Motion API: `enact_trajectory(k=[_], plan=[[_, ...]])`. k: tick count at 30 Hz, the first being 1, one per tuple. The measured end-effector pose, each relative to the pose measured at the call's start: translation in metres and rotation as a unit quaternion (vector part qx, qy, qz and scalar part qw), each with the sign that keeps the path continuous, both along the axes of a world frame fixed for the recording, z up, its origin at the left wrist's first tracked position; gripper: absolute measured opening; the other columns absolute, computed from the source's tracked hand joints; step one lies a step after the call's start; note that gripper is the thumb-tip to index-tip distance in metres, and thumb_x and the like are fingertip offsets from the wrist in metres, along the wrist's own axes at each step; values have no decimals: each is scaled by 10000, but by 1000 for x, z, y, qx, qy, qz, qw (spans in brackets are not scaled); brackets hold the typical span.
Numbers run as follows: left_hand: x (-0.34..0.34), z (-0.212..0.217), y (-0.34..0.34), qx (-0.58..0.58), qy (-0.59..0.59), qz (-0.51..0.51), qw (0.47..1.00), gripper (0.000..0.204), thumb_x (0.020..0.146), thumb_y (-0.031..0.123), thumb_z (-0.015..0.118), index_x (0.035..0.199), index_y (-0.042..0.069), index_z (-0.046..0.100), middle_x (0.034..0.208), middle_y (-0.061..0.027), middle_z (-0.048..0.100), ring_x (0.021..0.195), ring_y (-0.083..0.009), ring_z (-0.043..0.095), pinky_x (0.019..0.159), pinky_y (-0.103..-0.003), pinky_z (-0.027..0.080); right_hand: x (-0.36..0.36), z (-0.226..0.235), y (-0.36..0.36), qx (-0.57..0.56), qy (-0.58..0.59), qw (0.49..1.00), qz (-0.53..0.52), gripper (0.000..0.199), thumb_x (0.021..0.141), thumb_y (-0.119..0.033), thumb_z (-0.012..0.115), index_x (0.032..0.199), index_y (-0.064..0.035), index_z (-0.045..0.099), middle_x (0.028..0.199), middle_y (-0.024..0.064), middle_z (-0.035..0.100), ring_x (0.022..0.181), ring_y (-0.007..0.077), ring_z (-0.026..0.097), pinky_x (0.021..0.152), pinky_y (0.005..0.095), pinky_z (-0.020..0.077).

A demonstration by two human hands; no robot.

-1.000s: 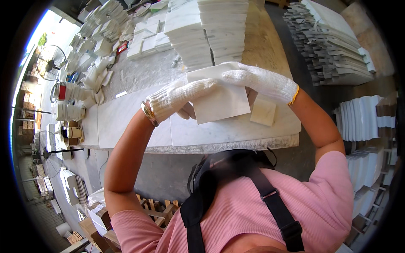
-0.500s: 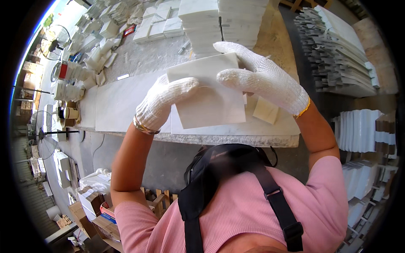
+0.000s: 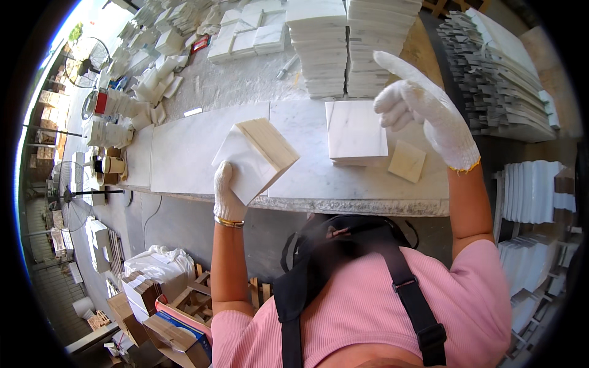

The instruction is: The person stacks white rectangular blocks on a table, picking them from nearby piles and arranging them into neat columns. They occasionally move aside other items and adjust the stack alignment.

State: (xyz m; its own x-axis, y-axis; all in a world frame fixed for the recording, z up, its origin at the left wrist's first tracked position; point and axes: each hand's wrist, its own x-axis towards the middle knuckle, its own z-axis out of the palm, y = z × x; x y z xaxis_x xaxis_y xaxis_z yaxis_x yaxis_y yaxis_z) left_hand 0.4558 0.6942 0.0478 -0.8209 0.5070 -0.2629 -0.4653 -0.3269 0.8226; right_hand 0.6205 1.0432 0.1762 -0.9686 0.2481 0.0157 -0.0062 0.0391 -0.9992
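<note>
Since half a second ago, both hands have parted: the left hand (image 3: 228, 191) alone holds the stone block (image 3: 256, 158) tilted above the table (image 3: 184, 153), grip closed on its lower edge. Right hand (image 3: 423, 107) hangs raised, fingers loose, holding nothing. Another white tile (image 3: 356, 132) already lies flat; stacks remain behind.

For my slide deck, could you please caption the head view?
Gloved left hand grips a stack of white tiles above the marble bench; gloved right hand hovers empty.
</note>
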Motion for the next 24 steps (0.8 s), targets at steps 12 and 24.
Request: enact_trajectory(k=[12,24], plan=[[-48,-109,73,-89,-90,-116,985,359,922,286,646,1189,47,628,1064,-43,686,944,-163,657,818,-305,529,94,-63,36,-149,-141,957,-203,586,1028,-357,494,1501,-30,380,950,129,674,773,177,667,680,293,537],[-66,-72,119,-351,48,-314,881,521,894,542,616,1119,77,689,717,-18,622,568,-110,559,491,-258,412,147,-101,55,-198,-181,926,-266,523,1019,-312,496,1458,-33,443,928,170,674,734,236,681,646,346,561]])
